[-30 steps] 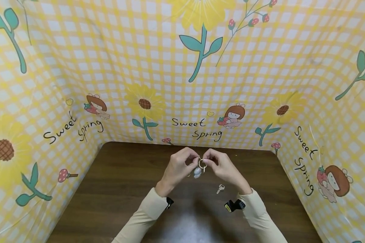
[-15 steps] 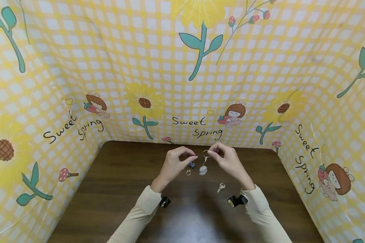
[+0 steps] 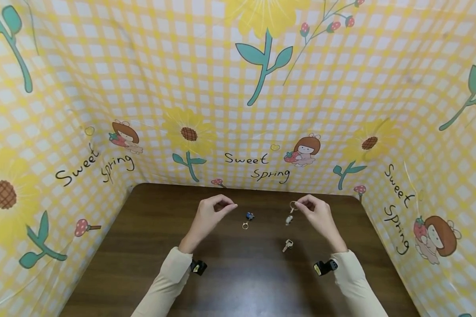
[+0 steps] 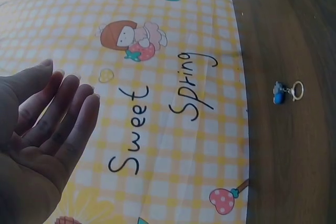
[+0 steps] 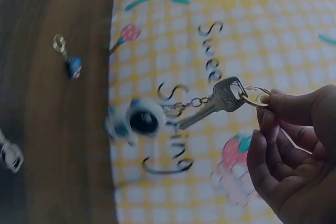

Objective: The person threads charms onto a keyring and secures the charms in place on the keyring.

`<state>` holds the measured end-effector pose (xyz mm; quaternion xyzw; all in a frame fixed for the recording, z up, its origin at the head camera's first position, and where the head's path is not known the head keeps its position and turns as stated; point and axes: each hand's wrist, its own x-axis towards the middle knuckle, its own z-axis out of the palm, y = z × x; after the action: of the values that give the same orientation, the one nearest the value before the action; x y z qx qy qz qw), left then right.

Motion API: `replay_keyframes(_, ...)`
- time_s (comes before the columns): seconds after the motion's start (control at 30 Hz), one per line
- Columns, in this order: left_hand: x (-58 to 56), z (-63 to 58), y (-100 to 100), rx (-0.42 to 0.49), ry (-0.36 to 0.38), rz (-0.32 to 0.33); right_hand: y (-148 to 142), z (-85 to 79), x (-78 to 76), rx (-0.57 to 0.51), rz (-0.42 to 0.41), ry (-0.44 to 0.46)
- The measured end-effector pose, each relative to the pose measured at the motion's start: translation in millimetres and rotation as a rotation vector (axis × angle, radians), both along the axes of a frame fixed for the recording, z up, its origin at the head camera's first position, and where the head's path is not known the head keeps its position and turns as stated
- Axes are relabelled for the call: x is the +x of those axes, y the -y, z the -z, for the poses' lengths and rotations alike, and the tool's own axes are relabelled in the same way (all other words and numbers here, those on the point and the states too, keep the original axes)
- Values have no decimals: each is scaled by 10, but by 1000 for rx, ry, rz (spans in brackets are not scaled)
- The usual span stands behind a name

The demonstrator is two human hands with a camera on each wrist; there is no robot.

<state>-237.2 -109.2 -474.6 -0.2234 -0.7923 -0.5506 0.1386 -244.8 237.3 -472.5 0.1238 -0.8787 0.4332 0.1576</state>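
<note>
Between thumb and forefinger, my right hand (image 3: pixel 315 215) pinches a gold key ring (image 5: pixel 257 97). From the ring hang a metal key (image 5: pixel 220 100) and a short chain with a small white astronaut charm (image 5: pixel 140 119), all held up above the table. My left hand (image 3: pixel 210 218) is in the air to the left, fingers loosely bent and holding nothing, as the left wrist view shows too. Between the hands, a blue keychain charm (image 3: pixel 249 215) with its own ring (image 3: pixel 245 226) lies on the table. A loose key (image 3: pixel 288 245) lies nearer me.
The dark wooden table (image 3: pixel 143 246) is walled at the back and both sides by a yellow checked cloth (image 3: pixel 238 123) with flower prints. Black wrist cameras (image 3: pixel 198 267) sit on both cuffs.
My left hand has come off the key ring and moved left. The right hand has carried the ring, with key and astronaut charm, to the right. The blue charm now shows fully.
</note>
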Motion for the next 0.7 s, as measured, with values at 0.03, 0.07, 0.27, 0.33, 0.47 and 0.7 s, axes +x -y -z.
replay_keyframes(0.03, 1, 7, 16, -2, 6, -6, -42, 35, -10, -4, 11, 8)
replay_keyframes(0.07, 5, 14, 29, -2, 10, -10, -81, 70, -19, -9, 19, 15)
replay_keyframes(0.27, 12, 89, 130, -9, 15, -21, -263, 292, -70, -43, 90, 51)
replay_keyframes(0.33, 12, 112, 149, -6, 23, -28, -312, 370, -79, -56, 112, 60)
replay_keyframes(0.47, 21, 138, 160, -13, 52, -30, -407, 541, -98, -78, 139, 99)
replay_keyframes(0.7, 79, 166, 151, 24, 97, -12, -561, 808, -95, -142, 198, 193)
